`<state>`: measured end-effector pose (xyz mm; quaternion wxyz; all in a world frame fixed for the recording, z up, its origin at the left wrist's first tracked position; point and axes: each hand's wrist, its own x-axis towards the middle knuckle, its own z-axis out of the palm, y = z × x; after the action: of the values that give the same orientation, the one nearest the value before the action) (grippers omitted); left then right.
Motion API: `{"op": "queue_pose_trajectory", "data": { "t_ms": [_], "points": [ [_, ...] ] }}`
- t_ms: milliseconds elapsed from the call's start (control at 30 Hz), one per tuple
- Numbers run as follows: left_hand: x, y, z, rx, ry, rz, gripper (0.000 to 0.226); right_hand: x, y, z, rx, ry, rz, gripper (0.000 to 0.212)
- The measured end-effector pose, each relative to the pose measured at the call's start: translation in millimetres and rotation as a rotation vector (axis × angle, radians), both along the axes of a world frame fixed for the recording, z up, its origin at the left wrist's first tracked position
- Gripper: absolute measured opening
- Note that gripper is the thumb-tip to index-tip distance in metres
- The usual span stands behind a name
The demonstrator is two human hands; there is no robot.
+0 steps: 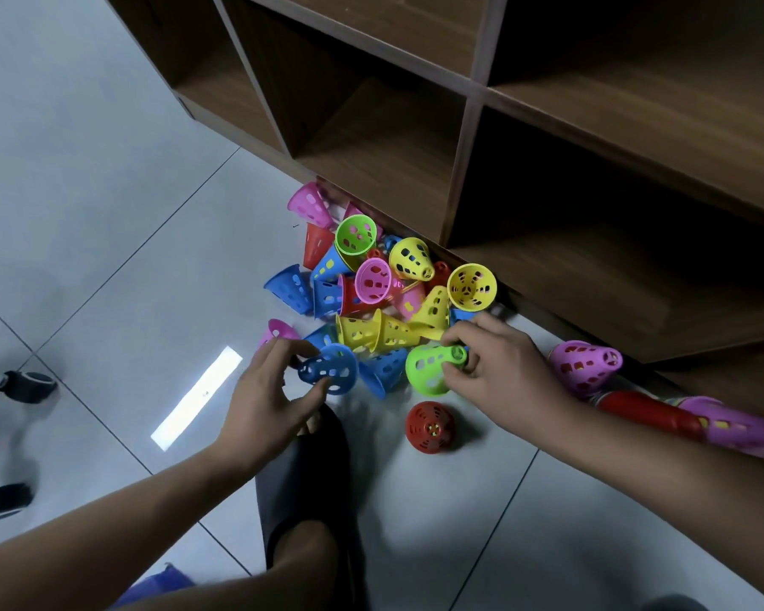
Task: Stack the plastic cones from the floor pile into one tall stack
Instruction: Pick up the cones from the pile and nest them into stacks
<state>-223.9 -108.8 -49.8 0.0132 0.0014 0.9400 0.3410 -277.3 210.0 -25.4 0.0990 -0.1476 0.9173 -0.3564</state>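
The left hand [274,390] pinches a blue cone [329,369] at the near edge of the pile [371,284] of coloured cones on the tiled floor [107,258]; the right hand [499,368] grips a green cone [428,370] by its narrow end; 1 red cone [431,427] sits apart near the right wrist; a nested stack [649,412] lies beside the wooden shelf unit [473,125], just beyond the right forearm.

Approx 25 cones [373,280], L hand [269,390] + R hand [501,368], 1 shelf [463,138].

pile of perforated multicoloured plastic cones [384,293], far centre, blue cone [331,368] and green cone [431,368] gripped at its near edge, red cone [431,427] standing nearer, nested stack [649,412] lying right
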Motion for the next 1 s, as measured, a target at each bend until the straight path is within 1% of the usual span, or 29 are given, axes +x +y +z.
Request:
{"op": "queue_pose_trajectory", "data": {
  "t_ms": [100, 200, 300, 433, 567, 633, 700, 733, 767, 833, 900, 1000],
  "points": [
    [-1.7, 15.1, 6.3, 0.041, -0.009, -0.024, 0.037, 8.1, -2.2, 22.8, -0.050, -0.021, 0.026, 0.020],
    [-1.2, 24.1, 10.6, 0.065, -0.010, -0.029, 0.037, 18.7, -4.8, 32.8, -0.008, -0.063, 0.112, 0.018],
    [1.1, 31.7, 17.6, 0.110, -0.008, -0.071, 0.037, 29.3, -5.9, 27.8, 0.063, -0.113, 0.182, 0.019],
    [2.8, 42.7, 24.9, 0.121, 0.006, -0.186, 0.037, 39.6, -4.8, 9.5, 0.128, -0.182, 0.215, 0.023],
    [8.2, 56.3, 25.3, 0.174, -0.024, -0.310, 0.037, 46.0, 0.3, -11.3, 0.151, -0.332, 0.188, 0.032],
    [11.3, 62.7, 23.4, 0.161, -0.046, -0.367, 0.038, 49.8, 3.2, -19.6, 0.242, -0.427, 0.143, 0.037],
    [13.7, 68.9, 20.0, 0.140, -0.074, -0.449, 0.038, 55.1, 3.3, -26.9, 0.306, -0.573, 0.090, 0.043],
    [14.6, 72.3, 17.0, 0.126, -0.084, -0.499, 0.037, 58.2, 3.2, -31.2, 0.270, -0.661, 0.045, 0.043],
    [15.3, 75.5, 13.6, 0.107, -0.091, -0.546, 0.036, 61.3, 2.4, -36.2, 0.188, -0.744, -0.011, 0.043],
    [15.3, 79.3, 5.9, 0.067, -0.102, -0.608, 0.034, 64.9, 0.4, -42.2, -0.003, -0.846, -0.115, 0.045],
    [13.9, 80.3, -1.1, 0.051, -0.113, -0.622, 0.036, 63.8, 0.4, -48.9, -0.100, -0.874, -0.164, 0.052],
    [8.6, 77.4, -8.1, 0.048, -0.130, -0.578, 0.042, 56.1, -1.3, -51.9, -0.168, -0.861, -0.182, 0.060]
  ]
}}
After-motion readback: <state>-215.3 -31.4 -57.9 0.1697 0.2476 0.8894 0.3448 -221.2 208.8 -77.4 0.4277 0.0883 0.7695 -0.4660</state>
